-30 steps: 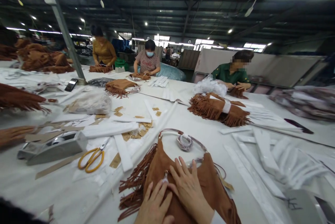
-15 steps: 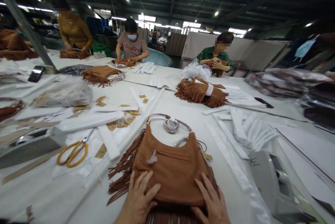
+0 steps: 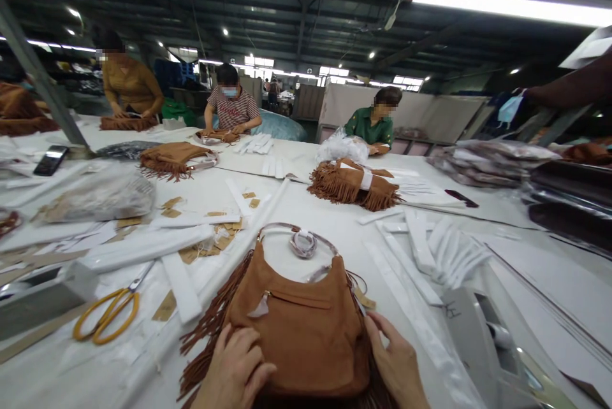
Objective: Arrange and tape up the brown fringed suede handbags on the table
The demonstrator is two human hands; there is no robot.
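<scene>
A brown suede handbag [image 3: 296, 345] lies on the white table in front of me, its zip pocket facing up. Long fringe [image 3: 210, 326] spreads from its left side, and the wrapped strap [image 3: 303, 244] lies coiled inside the handle loop. My left hand [image 3: 236, 364] is on the lower left of the bag, fingers bent over its edge by the fringe. At the right side, my right hand [image 3: 394, 358] grips the bag's edge, fingertips partly hidden behind it. A tan tag [image 3: 366, 299] sticks out near that hand.
Yellow-handled scissors [image 3: 108, 316] and a tape dispenser [image 3: 48, 297] lie left; another tape dispenser [image 3: 482, 339] stands right. White wrapped strips [image 3: 421, 246] and a fringed bag bundle [image 3: 354, 185] lie beyond. Several co-workers handle bags across the table.
My right hand has gone from lying on the bag's front to its right edge. My left hand's fingers have bent toward the left edge. The view has tilted up and shifted right.
</scene>
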